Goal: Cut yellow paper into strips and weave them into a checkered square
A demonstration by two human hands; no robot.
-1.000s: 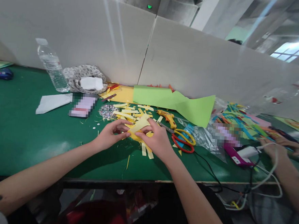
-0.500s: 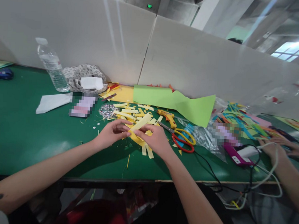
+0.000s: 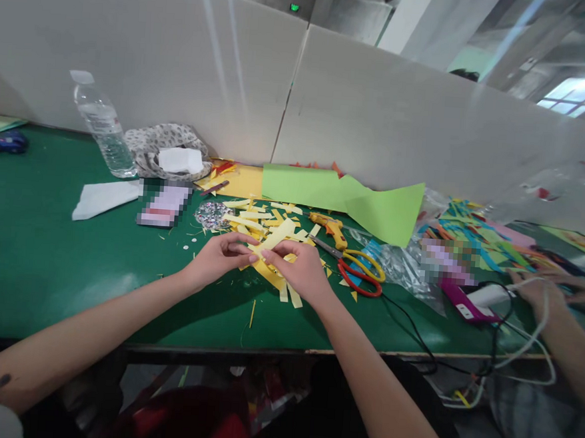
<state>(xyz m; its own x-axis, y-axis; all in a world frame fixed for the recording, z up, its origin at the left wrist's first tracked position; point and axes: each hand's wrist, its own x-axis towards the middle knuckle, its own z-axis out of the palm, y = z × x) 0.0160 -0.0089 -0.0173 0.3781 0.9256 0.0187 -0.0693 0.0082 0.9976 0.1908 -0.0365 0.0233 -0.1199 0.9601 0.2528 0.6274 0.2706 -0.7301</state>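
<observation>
Yellow strip (image 3: 280, 232), left hand (image 3: 218, 259), right hand (image 3: 305, 270) pinching

readable text: 0 items | clear bottle (image 3: 103, 129): print was too faint | green lit sign (image 3: 294, 7): was too small

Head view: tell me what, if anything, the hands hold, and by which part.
A paper strip: the left hand and right hand pinch it near its lower end, its upper end sticking out.

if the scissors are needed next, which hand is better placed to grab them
Likely the right hand: the scissors lie on its outer side, while the left hand is farther off. Both hold yellow paper.
</observation>
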